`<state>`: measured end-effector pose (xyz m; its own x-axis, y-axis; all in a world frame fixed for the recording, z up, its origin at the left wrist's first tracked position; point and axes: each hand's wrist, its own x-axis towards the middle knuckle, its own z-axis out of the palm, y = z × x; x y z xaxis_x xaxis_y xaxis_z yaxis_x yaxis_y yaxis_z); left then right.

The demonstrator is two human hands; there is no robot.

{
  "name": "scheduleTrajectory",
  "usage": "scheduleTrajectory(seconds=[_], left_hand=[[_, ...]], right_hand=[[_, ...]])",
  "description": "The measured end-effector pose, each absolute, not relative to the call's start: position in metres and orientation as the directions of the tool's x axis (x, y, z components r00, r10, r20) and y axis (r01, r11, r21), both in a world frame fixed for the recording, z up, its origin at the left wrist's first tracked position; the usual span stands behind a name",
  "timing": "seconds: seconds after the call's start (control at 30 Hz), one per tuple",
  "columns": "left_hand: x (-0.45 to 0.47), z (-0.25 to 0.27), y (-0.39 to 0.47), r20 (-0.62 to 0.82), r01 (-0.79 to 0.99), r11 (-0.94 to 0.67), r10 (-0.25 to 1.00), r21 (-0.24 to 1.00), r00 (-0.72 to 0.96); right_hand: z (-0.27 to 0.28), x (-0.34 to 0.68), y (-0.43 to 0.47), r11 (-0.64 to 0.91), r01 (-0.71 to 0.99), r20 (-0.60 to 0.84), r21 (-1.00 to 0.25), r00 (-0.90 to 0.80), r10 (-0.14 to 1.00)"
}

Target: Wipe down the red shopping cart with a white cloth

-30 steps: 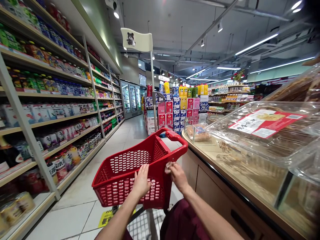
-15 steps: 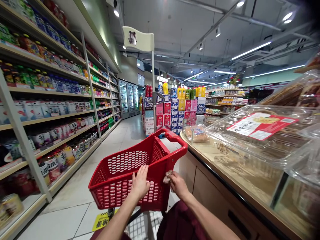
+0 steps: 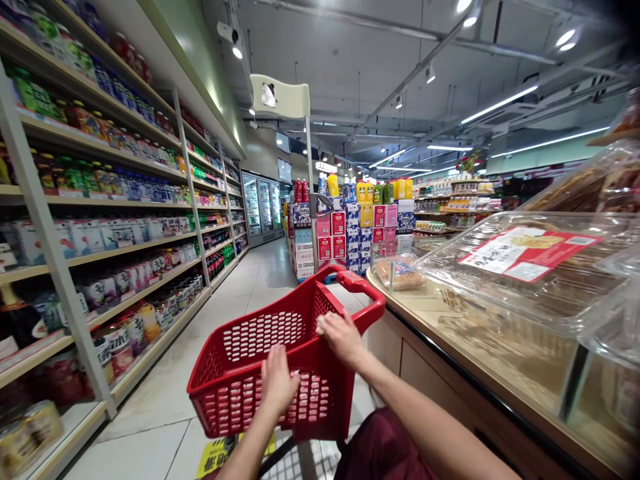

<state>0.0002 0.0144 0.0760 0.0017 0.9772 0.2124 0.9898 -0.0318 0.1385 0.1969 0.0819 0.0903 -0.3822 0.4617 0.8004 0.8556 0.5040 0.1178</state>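
A red plastic shopping cart (image 3: 327,363) with slotted walls stands right in front of me, its handle towards the right. The basket looks bare inside where I can see it. My left hand (image 3: 278,385) lies at the near side wall with its fingers stretched out, close to the rim; whether it presses on the plastic I cannot tell. At the rim near the handle end, my right hand (image 3: 343,339) is closed around a small crumpled whitish wipe (image 3: 321,325). Most of the wipe is hidden by the fingers.
Shelves of drinks (image 3: 120,147) run along the left. A display counter (image 3: 425,353) with clear food packs (image 3: 530,257) borders the right. Stacked drink cartons (image 3: 340,237) and a sign post (image 3: 309,160) stand ahead. A yellow floor marking (image 3: 213,457) lies below the cart.
My right hand has moved up from the cart's outer side by the handle to the basket rim, still holding the wipe. My left hand stays at the side wall. The view has shifted slightly.
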Motion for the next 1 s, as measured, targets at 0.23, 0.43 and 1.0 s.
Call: scheduleTrajectory(seconds=[0.23, 0.43, 1.0], left_hand=[[-0.021, 0.066, 0.011, 0.22, 0.998, 0.03, 0.975, 0.059, -0.042], [-0.023, 0.061, 0.007, 0.22, 0.999, -0.028, 0.975, 0.021, 0.022], [-0.028, 0.065, 0.01, 0.187, 0.997, -0.066, 0.981, 0.045, 0.056]], right_hand=[[0.101, 0.22, 0.088, 0.325, 0.946, 0.816, -0.013, -0.178, 0.549], [0.094, 0.209, 0.086, 0.493, 0.865, 0.741, 0.094, -0.391, 0.546], [0.111, 0.235, 0.086, 0.275, 0.95, 0.829, -0.149, -0.032, 0.558]])
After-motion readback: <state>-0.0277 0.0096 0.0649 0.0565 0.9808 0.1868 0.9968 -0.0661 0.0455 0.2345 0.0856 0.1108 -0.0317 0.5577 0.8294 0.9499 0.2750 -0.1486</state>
